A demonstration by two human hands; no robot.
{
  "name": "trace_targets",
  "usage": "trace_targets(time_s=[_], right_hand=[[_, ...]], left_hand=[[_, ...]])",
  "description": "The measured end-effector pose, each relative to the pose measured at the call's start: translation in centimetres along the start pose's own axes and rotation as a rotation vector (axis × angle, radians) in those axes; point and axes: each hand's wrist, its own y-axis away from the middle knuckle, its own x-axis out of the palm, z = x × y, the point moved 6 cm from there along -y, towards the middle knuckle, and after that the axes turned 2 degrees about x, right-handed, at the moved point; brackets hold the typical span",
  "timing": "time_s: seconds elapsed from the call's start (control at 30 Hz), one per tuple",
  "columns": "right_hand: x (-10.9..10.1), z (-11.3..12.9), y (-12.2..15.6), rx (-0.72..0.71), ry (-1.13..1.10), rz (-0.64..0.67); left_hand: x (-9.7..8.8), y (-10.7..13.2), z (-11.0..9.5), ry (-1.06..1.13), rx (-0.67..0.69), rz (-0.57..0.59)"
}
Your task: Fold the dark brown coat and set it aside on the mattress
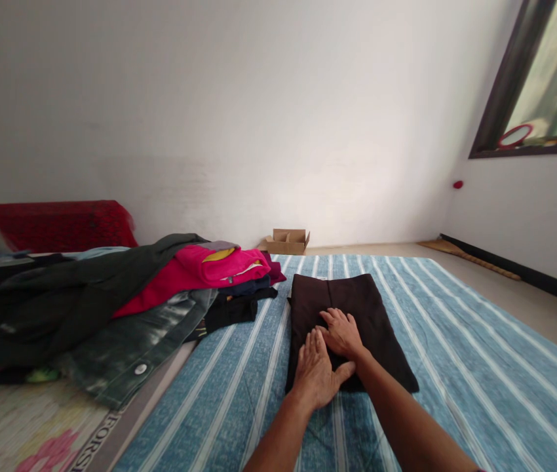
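Observation:
A dark brown folded garment lies flat on the blue striped bed sheet; its exact kind does not show. My left hand rests on its near left part, palm down, with the thumb stretched to the right. Just beyond it, my right hand presses on the middle of the cloth, fingers spread. The two hands touch or overlap slightly at the fingertips. Neither holds anything between its fingers.
To the left is a heap of clothes with a dark green garment, a pink one and a dark denim piece. A small cardboard box stands by the wall. A red-framed mirror sits on the window sill.

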Motion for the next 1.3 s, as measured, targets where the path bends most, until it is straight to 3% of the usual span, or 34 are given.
trace_targets(time_s=[0.6, 1.3], right_hand=[[0.7, -0.2, -0.2, 0.003, 0.046, 0.053], [-0.1, -0.1, -0.2, -0.001, -0.029, -0.027]], left_hand=[[0.7, 0.3, 0.2, 0.016, -0.044, 0.025], [0.8, 0.1, 0.3, -0.096, -0.035, 0.025]])
